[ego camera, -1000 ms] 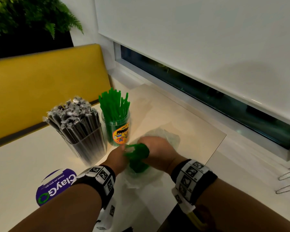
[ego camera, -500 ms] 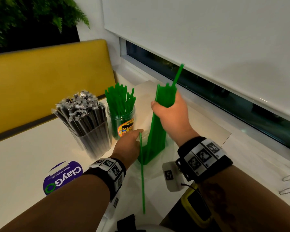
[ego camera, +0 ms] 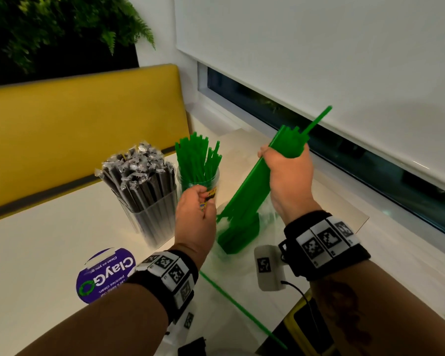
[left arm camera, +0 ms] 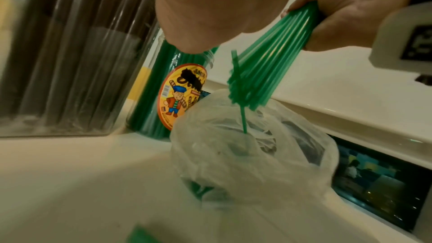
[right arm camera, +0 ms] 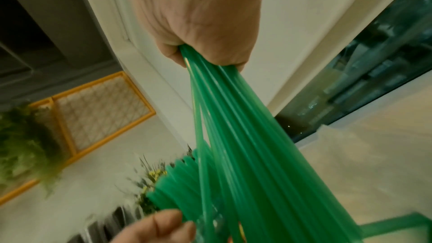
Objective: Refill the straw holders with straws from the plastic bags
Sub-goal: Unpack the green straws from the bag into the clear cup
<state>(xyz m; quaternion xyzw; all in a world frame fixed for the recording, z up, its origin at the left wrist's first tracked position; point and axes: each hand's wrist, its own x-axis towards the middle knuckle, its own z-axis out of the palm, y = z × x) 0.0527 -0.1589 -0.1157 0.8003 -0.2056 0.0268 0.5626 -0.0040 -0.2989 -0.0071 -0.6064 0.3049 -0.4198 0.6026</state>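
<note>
My right hand [ego camera: 285, 165] grips a thick bundle of green straws [ego camera: 252, 194] near its top, tilted, one straw sticking out above. The bundle's lower ends hang just over the crumpled clear plastic bag [left arm camera: 245, 154] on the table. In the right wrist view the fist [right arm camera: 201, 34] closes round the bundle [right arm camera: 245, 154]. My left hand [ego camera: 198, 206] curls its fingers round the front of the clear jar of green straws [ego camera: 199, 176], over its yellow label [left arm camera: 180, 95]. Left of it, a clear holder [ego camera: 149, 201] is packed with black wrapped straws.
One loose green straw [ego camera: 242, 309] lies on the white table [ego camera: 36, 253] near its front edge. A purple ClayGo sticker [ego camera: 106, 276] sits front left. A yellow bench back [ego camera: 75, 119] runs behind; a window sill and blind [ego camera: 344, 73] stand to the right.
My right hand has pulled the green bundle up out of the bag and tilted it right. My left hand left the bag for the jar. One straw dropped onto the table.
</note>
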